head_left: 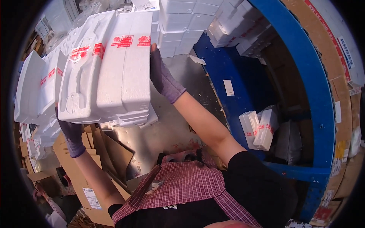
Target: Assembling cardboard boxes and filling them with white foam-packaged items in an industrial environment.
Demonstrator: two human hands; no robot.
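I hold a stack of white foam packing pieces (110, 72) with red printed marks, raised in front of me at the upper left. My left hand (71, 135), in a purple glove, grips the stack's lower left corner from below. My right hand (162, 76), also gloved in purple, presses flat against the stack's right side. More white foam pieces (36, 87) stand in a row just left of the held stack.
A blue metal bin (311, 87) curves along the right, with two white foam blocks (260, 128) inside it. White foam pieces (190, 22) pile up at the top. Flattened cardboard (95, 152) lies at the lower left. Another person's arm (49, 205) shows at the bottom left.
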